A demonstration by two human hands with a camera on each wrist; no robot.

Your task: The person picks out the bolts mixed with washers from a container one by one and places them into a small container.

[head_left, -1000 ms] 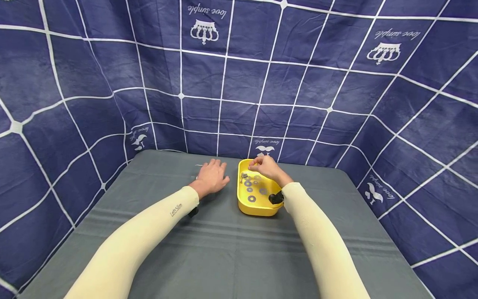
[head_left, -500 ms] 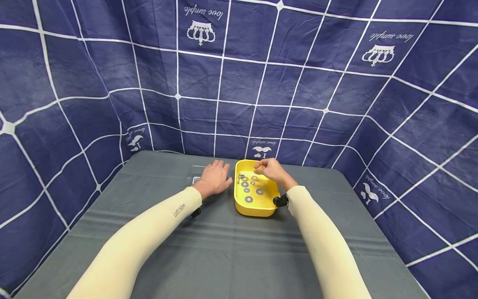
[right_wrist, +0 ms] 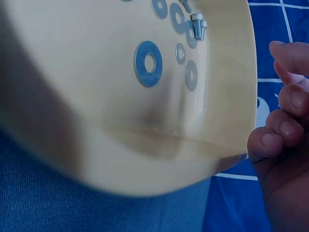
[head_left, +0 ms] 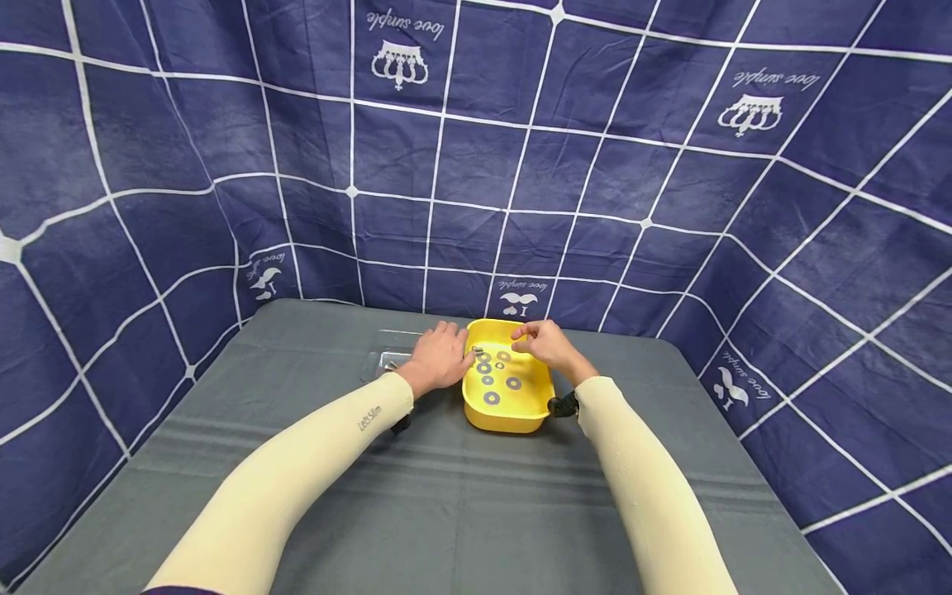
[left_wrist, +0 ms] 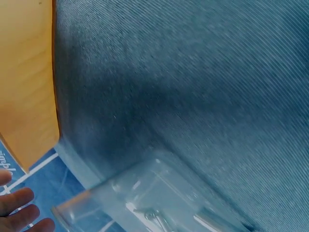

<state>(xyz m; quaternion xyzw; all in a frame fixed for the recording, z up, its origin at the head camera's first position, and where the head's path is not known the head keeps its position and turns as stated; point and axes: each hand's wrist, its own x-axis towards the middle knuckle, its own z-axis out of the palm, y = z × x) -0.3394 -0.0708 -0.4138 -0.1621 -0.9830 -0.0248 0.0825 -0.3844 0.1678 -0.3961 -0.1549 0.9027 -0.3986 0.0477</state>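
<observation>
A yellow tray (head_left: 509, 420) stands near the back of the table. Flat metal washers (right_wrist: 148, 64) of different sizes lie on its floor, with a few small bolts (right_wrist: 197, 26) by one wall. My left hand (head_left: 440, 355) is at the tray's left rim, its fingers extended and nothing in them. Over the tray's right back part hovers my right hand (head_left: 546, 343), fingers loosely bent, thumb and forefinger apart, no object showing between them. To the left, partly behind my left hand, a clear plastic box (left_wrist: 159, 181) has metal pieces (left_wrist: 157, 217) in it.
Grey cloth (head_left: 461, 504) covers the table. A blue curtain (head_left: 476, 149) with white lines rises right behind its back edge and along the sides. A black wrist camera (head_left: 563, 405) on my right wrist sits close to the tray's right front rim.
My left hand has moved right from the clear box to the tray's rim, uncovering more of the box. My right hand has shifted slightly right and its thumb and forefinger have spread.
</observation>
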